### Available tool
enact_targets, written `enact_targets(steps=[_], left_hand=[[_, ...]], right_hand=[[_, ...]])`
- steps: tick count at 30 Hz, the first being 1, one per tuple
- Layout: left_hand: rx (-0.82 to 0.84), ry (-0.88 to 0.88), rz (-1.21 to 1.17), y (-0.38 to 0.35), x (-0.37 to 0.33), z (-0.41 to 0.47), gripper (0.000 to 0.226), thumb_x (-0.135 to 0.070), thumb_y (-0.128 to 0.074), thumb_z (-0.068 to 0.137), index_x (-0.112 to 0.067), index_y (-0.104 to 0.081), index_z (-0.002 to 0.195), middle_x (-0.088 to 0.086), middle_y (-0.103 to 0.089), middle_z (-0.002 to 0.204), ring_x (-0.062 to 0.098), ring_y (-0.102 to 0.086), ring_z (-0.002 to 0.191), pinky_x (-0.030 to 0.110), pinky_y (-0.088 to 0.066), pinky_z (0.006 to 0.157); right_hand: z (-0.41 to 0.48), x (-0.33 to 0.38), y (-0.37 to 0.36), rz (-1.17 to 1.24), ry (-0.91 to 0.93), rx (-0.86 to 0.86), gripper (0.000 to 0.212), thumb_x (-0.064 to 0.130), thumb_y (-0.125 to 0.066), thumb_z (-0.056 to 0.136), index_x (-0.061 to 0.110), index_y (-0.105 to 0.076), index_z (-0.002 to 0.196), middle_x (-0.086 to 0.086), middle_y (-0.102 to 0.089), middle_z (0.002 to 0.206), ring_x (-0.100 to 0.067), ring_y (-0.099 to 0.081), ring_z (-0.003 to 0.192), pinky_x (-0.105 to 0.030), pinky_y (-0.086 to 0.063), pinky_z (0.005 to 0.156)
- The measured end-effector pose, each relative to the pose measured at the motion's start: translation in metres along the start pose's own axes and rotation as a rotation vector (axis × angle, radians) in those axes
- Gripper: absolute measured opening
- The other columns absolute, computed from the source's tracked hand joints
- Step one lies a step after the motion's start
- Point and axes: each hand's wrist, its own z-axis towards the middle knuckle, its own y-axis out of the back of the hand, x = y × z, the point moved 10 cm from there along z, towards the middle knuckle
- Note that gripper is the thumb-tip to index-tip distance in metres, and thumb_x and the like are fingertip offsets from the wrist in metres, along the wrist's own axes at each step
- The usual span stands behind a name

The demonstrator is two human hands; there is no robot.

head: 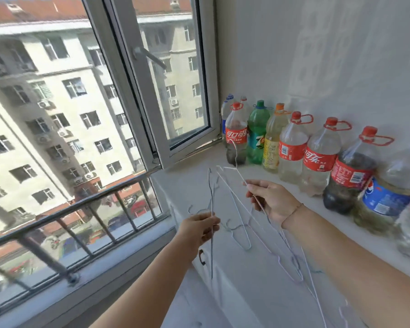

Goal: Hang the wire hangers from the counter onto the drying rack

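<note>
Thin wire hangers, pale silver and white with some tinted lilac, lie in a loose tangle on a white worktop, their hooks and shoulders overlapping so single ones are hard to tell apart. The left hand is pinched closed around one grey hanger, which is held nearly upright and edge-on above the worktop's near corner. The right hand has its fingers curled closed on the wire of a white hanger whose hook rises toward the bottles. Along the wall behind stands a close row of large plastic drink bottles with red, green, yellow and blue labels. To the left, an open window sash swings inward over the worktop's far end, with a metal railing outside.
</note>
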Motion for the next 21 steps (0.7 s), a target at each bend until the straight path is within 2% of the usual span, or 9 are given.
enact_targets(steps=[5, 8, 15, 18, 21], left_hand=[[-0.07, -0.105, -0.101, 0.05, -0.019, -0.086, 0.01, -0.003, -0.068, 0.081, -0.007, -0.067, 0.09, 0.001, -0.072, 0.07, 0.011, -0.067, 0.059, 0.018, -0.045, 0.05], [-0.145, -0.201, -0.134, 0.095, -0.04, -0.143, 0.013, -0.002, -0.067, 0.081, -0.006, -0.067, 0.094, 0.002, -0.073, 0.071, 0.01, -0.065, 0.056, 0.014, -0.042, 0.044], [-0.291, -0.367, -0.169, 0.199, -0.084, -0.268, 0.008, -0.003, -0.062, 0.085, -0.005, -0.068, 0.091, 0.006, -0.074, 0.075, 0.011, -0.065, 0.057, 0.017, -0.044, 0.045], [-0.32, -0.444, -0.181, 0.233, -0.111, -0.317, 0.008, -0.004, -0.063, 0.084, -0.004, -0.069, 0.09, 0.007, -0.074, 0.074, 0.01, -0.064, 0.053, 0.015, -0.042, 0.041], [-0.343, -0.525, -0.175, 0.265, -0.141, -0.364, 0.009, -0.005, -0.063, 0.084, -0.004, -0.07, 0.09, 0.006, -0.074, 0.074, 0.01, -0.063, 0.053, 0.014, -0.041, 0.042]], right_hand=[[-0.063, 0.007, -0.068, 0.062, -0.039, 0.12, 0.012, 0.009, -0.055, 0.089, 0.006, -0.067, 0.093, -0.003, -0.053, 0.055, -0.011, -0.043, 0.047, -0.016, -0.036, 0.036], [-0.096, 0.013, -0.122, 0.096, -0.046, 0.238, 0.012, 0.011, -0.055, 0.09, 0.006, -0.065, 0.095, -0.005, -0.048, 0.055, -0.009, -0.041, 0.04, -0.015, -0.034, 0.035], [-0.179, 0.04, -0.246, 0.049, 0.055, 0.511, 0.015, 0.012, -0.056, 0.086, 0.004, -0.065, 0.095, -0.002, -0.047, 0.047, -0.012, -0.037, 0.04, -0.018, -0.031, 0.036], [-0.213, 0.055, -0.295, 0.049, 0.085, 0.582, 0.014, 0.01, -0.056, 0.086, 0.004, -0.066, 0.094, -0.004, -0.047, 0.048, -0.014, -0.034, 0.043, -0.018, -0.028, 0.037], [-0.239, 0.072, -0.342, 0.079, 0.133, 0.626, 0.013, 0.007, -0.054, 0.088, 0.005, -0.066, 0.091, -0.003, -0.046, 0.046, -0.01, -0.034, 0.037, -0.016, -0.027, 0.036]])
